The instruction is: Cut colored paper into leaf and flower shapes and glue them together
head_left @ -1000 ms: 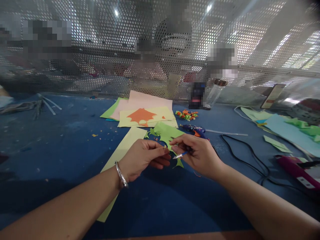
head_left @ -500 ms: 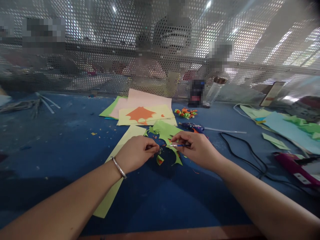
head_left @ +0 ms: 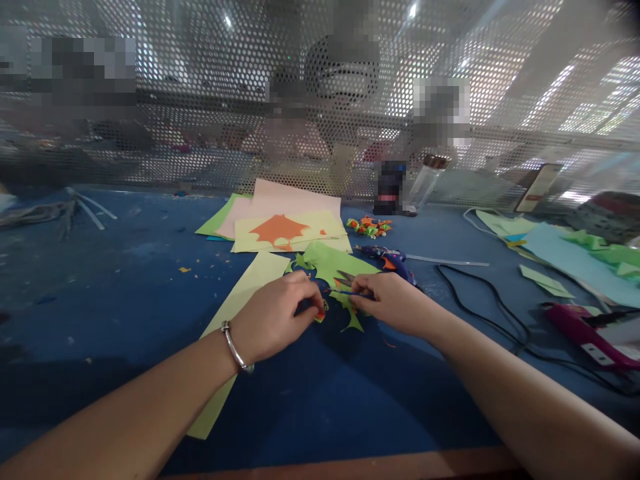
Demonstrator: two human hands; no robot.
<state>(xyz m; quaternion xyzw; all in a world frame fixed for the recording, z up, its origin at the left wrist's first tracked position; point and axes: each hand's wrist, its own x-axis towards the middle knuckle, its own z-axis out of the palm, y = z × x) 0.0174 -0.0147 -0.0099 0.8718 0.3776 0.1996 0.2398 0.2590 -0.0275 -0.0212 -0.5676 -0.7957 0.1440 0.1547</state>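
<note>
My left hand (head_left: 285, 307), with a silver bangle at its wrist, is curled low over the table. Its thumb and fingertips close on a small orange and green paper piece (head_left: 320, 317), partly hidden by them. My right hand (head_left: 387, 293) pinches a thin blue pen-like tool (head_left: 347, 292), its tip pointing left towards the left hand. Beside the right fingers show grey pointed blades (head_left: 345, 275), seemingly of scissors, lying over green paper with cut-out holes (head_left: 323, 259). A pale yellow paper strip (head_left: 235, 300) passes under my left wrist.
Pink and yellow sheets (head_left: 300, 193) with an orange cut-out (head_left: 280, 230) lie ahead. Behind my right hand are a dark blue glue gun (head_left: 383, 253) and small orange-green paper pieces (head_left: 370, 228). A black cable (head_left: 493, 280) and magenta power strip (head_left: 575, 333) are at right. A perforated screen stands behind.
My left hand has lowered and its fingers have come onto the small orange and green paper piece. My right hand has shifted slightly right with the blue tool, uncovering more of the grey blades.
</note>
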